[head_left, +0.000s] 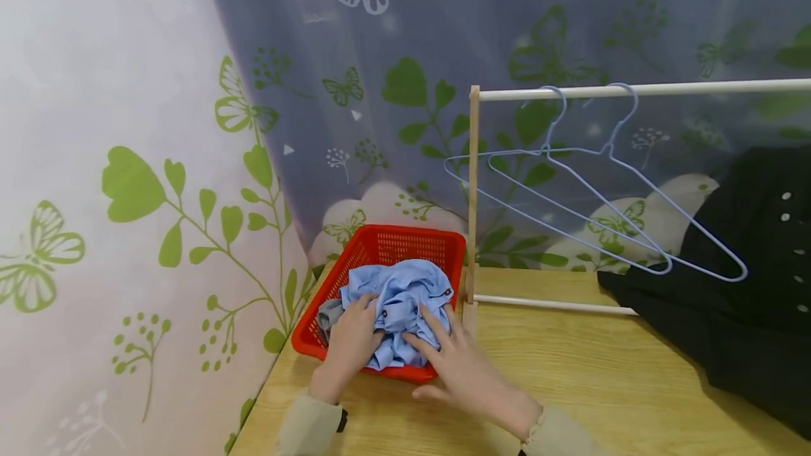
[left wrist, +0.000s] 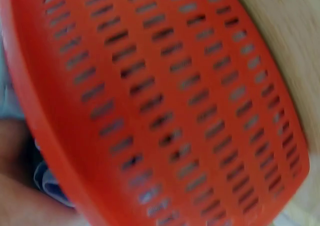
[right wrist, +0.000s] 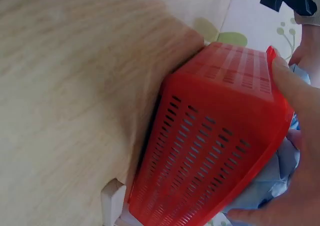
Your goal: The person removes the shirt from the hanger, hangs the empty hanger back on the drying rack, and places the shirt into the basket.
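Note:
A crumpled light blue garment (head_left: 405,287) with dark buttons lies in a red plastic basket (head_left: 412,238). My left hand (head_left: 351,336) rests on the garment's left side, beside a grey piece of cloth (head_left: 329,314). Spread over its right side are the fingers of my right hand (head_left: 462,368), the thumb apart near the basket's front rim. The right wrist view shows the slotted basket side (right wrist: 200,151) with the right hand (right wrist: 300,151) over the rim. In the left wrist view the basket wall (left wrist: 165,96) covers most of the frame and hides the left fingertips.
Right of the basket stands a rack with a wooden post (head_left: 473,195) and white rails. Two light blue hangers (head_left: 608,150) hang from its top rail (head_left: 697,88). Black clothing (head_left: 728,287) with buttons lies at the right on the wooden table (head_left: 557,371). A patterned curtain (head_left: 412,125) closes the back.

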Demonstrator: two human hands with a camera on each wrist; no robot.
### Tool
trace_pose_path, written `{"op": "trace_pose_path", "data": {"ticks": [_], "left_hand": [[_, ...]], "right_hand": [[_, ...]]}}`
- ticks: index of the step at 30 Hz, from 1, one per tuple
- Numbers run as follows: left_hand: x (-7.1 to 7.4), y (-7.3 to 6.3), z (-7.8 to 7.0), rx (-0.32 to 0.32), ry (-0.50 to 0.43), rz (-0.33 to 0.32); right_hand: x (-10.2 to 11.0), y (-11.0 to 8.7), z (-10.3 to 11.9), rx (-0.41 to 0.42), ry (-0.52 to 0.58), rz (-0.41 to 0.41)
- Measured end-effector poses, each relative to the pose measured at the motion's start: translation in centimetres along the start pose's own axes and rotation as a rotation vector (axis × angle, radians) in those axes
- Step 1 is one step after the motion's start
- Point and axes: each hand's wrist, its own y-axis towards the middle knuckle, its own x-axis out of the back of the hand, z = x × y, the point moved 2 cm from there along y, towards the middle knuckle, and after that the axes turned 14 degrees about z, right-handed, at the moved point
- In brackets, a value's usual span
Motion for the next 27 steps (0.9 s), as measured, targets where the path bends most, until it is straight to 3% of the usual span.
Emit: {"op": "trace_pose_path", "data": {"ticks": [4, 8, 14, 21, 27], "left_hand": [[-0.8, 0.2, -1.1, 0.052, 0.004, -0.014], [-1.2, 0.5, -2.3, 0.112, 0.022, -0.019], [-1.6, 1.3, -3.8, 0.172, 0.019, 0.045], [-2.2, 2.2, -5.6, 0.161, -0.033, 0.060], [-2.1, 2.7, -5.1, 0.126, -0.014, 0.120]], "right_hand": [[0.1, 0.2, -0.5, -0.050, -0.032, -0.021], [0.3, 0.3, -1.6, -0.047, -0.060, -0.038], [0.3, 0.3, -3.7, -0.058, -0.049, -0.020], [0.6, 0.3, -5.5, -0.082, -0.078, -0.046], [0.7, 0.5, -5.8, -0.055, -0.118, -0.042]]}}
